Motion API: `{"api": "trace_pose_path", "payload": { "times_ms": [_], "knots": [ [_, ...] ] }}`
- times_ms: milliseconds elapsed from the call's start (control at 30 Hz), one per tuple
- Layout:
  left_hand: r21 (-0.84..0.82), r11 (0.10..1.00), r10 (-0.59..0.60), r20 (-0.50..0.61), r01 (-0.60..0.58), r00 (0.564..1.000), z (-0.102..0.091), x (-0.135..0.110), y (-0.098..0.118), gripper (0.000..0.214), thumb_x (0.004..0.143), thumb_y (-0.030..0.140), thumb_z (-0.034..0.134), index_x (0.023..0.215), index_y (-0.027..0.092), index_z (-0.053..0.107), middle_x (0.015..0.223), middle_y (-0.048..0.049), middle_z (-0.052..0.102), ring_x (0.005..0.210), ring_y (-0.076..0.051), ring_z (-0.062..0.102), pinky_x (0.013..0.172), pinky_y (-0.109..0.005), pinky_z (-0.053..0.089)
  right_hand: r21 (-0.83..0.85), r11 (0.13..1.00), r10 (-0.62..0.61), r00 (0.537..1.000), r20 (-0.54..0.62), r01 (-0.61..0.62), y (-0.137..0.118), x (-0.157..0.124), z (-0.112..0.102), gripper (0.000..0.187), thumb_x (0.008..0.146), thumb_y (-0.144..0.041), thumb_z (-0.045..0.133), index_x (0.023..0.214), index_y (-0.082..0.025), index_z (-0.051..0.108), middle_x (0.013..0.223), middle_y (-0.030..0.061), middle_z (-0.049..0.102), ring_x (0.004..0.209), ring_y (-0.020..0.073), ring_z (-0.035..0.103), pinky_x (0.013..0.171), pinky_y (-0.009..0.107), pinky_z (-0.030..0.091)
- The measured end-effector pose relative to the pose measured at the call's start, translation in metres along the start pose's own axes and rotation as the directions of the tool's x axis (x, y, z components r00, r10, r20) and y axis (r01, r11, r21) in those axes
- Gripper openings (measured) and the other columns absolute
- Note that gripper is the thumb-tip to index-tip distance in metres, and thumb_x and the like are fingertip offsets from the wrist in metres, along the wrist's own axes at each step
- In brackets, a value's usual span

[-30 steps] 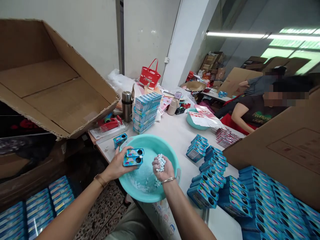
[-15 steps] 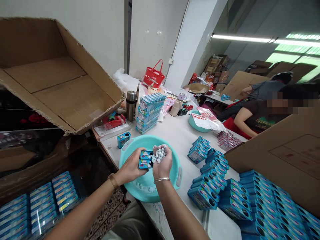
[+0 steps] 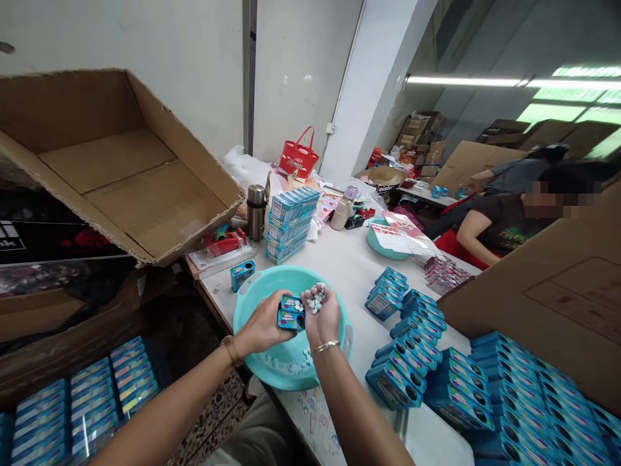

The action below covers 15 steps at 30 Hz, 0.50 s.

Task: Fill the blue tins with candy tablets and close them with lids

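Observation:
My left hand grips two small blue tins stacked together, held over a teal plastic basin. My right hand is cupped round a heap of small white candies, pressed against the tins' right side. More loose white candies lie at the bottom of the basin. A single blue tin stands on the white table just left of the basin.
Rows of blue tins cover the table to the right. A stack of blue boxes, a steel flask and a red tape dispenser stand behind the basin. A large open carton leans at left. Another person sits beyond the table.
My right hand with the candies has come up against the tins in my left hand. Both hands stay over the basin; the camera has tilted slightly.

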<state>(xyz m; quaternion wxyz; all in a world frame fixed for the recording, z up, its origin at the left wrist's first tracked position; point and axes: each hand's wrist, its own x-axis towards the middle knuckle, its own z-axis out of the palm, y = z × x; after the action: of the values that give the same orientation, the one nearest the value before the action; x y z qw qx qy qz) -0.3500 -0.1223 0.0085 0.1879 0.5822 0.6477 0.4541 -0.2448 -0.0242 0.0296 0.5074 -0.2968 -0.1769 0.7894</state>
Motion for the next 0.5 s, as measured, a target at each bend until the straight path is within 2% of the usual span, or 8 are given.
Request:
{"api": "trace_pose_path", "payload": {
  "times_ms": [133, 233, 300, 367, 500],
  "knots": [
    [-0.181, 0.98, -0.071, 0.042, 0.077, 0.997, -0.002, 0.001, 0.0, 0.073, 0.058, 0.026, 0.081, 0.122, 0.022, 0.047, 0.103, -0.0036, 0.063, 0.088, -0.023, 0.062, 0.079, -0.035, 0.049, 0.068, 0.992, 0.105, 0.994, 0.001, -0.105, -0.015, -0.001, -0.002, 0.006, 0.076, -0.019, 0.054, 0.071, -0.02, 0.05, 0.058, -0.0059, 0.05, 0.05, 0.0075, 0.05, 0.057, 0.024, 0.051],
    [-0.302, 0.948, -0.08, 0.081, 0.101, 0.994, -0.004, 0.0, 0.003, 0.075, 0.056, 0.026, 0.083, 0.121, 0.021, 0.046, 0.107, -0.0044, 0.062, 0.092, -0.023, 0.061, 0.082, -0.035, 0.05, 0.161, 0.964, 0.2, 0.976, 0.084, -0.212, -0.025, 0.0, -0.007, 0.008, 0.076, -0.017, 0.051, 0.07, -0.019, 0.046, 0.055, -0.0076, 0.046, 0.042, 0.005, 0.04, 0.045, 0.019, 0.041],
    [-0.353, 0.928, -0.089, 0.095, 0.117, 0.991, -0.005, -0.001, 0.006, 0.076, 0.057, 0.027, 0.083, 0.122, 0.019, 0.044, 0.109, -0.0054, 0.06, 0.093, -0.023, 0.061, 0.083, -0.035, 0.05, 0.189, 0.95, 0.218, 0.963, 0.16, -0.247, -0.03, 0.001, -0.012, 0.009, 0.076, -0.017, 0.05, 0.07, -0.02, 0.044, 0.052, -0.0094, 0.04, 0.038, 0.0038, 0.033, 0.04, 0.017, 0.032],
    [-0.364, 0.923, -0.099, 0.089, 0.125, 0.991, -0.004, -0.003, 0.009, 0.076, 0.058, 0.028, 0.083, 0.123, 0.019, 0.044, 0.11, -0.0056, 0.06, 0.095, -0.022, 0.06, 0.084, -0.036, 0.049, 0.176, 0.96, 0.185, 0.965, 0.187, -0.219, -0.032, 0.0, -0.016, 0.01, 0.075, -0.02, 0.051, 0.069, -0.02, 0.042, 0.048, -0.0109, 0.034, 0.035, 0.0038, 0.028, 0.036, 0.017, 0.024],
    [-0.349, 0.927, -0.106, 0.11, 0.139, 0.988, -0.001, -0.006, 0.011, 0.074, 0.058, 0.028, 0.083, 0.121, 0.022, 0.045, 0.109, -0.0041, 0.06, 0.093, -0.022, 0.061, 0.082, -0.035, 0.049, 0.109, 0.986, 0.112, 0.984, 0.136, -0.127, -0.032, -0.004, -0.02, 0.012, 0.074, -0.024, 0.051, 0.069, -0.021, 0.041, 0.046, -0.0127, 0.027, 0.032, 0.0046, 0.021, 0.033, 0.02, 0.016]
  ]
}}
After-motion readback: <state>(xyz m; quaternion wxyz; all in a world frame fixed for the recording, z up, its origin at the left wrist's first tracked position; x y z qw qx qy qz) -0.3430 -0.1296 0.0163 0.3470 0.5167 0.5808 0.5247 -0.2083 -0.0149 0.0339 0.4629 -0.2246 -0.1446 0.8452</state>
